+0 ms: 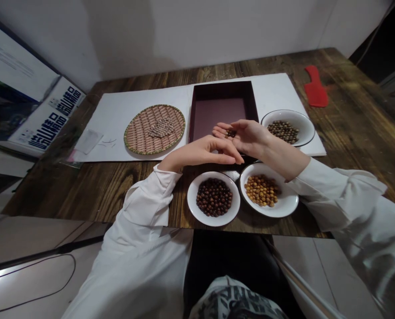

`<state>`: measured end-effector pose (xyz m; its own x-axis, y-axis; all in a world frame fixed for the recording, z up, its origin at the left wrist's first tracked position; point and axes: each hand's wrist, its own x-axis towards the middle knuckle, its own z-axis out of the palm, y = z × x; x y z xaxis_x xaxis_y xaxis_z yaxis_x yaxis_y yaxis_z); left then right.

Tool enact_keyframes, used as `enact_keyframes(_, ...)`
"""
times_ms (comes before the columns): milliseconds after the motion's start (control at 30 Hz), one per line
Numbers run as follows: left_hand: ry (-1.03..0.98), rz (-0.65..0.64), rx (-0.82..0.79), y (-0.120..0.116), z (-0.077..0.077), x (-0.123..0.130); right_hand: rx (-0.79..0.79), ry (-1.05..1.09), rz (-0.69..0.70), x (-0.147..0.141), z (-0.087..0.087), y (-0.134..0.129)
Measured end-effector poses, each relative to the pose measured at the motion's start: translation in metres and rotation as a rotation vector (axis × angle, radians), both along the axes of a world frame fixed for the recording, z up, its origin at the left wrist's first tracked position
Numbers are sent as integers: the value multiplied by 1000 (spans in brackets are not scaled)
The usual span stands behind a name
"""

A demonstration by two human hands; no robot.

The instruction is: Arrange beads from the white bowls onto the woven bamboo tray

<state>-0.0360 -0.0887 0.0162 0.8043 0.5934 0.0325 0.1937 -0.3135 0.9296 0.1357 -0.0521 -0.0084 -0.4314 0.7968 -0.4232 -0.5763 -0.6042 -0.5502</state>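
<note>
My right hand (247, 136) lies palm up over the front edge of a dark red tray (217, 113), with several dark beads (231, 133) resting in the palm. Beside it, my left hand (209, 151) is palm down with its fingers extended toward the right palm; nothing shows in it. Below the hands stand a white bowl of dark brown beads (213, 197) and a white bowl of yellow-brown beads (262, 190). A third white bowl (305, 129) at the right holds greenish-brown beads. Pale beads (162, 127) sit on a round woven tray (137, 135) at the left.
A white board (112, 115) lies under the trays on the wooden table (100, 188). A red scraper (316, 91) is at the back right. A small plastic bag (88, 141) lies at the left, near printed boxes (47, 126).
</note>
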Motion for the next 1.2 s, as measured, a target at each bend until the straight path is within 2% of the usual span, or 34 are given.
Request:
enact_keyframes(133,-103,260,36,6,-13,3,-33,-76,-59,-2,9,-2)
enact_keyframes(267,-165,449,115,15,-23,2,-11,-69,-96,-4,6,2)
enact_keyframes(333,-140,510,206,17,-24,0,0,-51,-96,-5,3,4)
enact_keyframes(467,50,643,497,15,-25,0,25,-36,-32,-4,0,5)
enact_keyframes(533,115,664,599,14,-27,1,48,-45,-1,-4,0,5)
enact_keyframes(633,158,652,641,13,-32,2,64,-52,46,-3,1,4)
enact_keyframes(933,244,606,641,13,-35,2,78,-88,83,-5,9,-2)
enact_keyframes(1200,326,572,615,13,-33,2,124,-89,126,-4,5,-1)
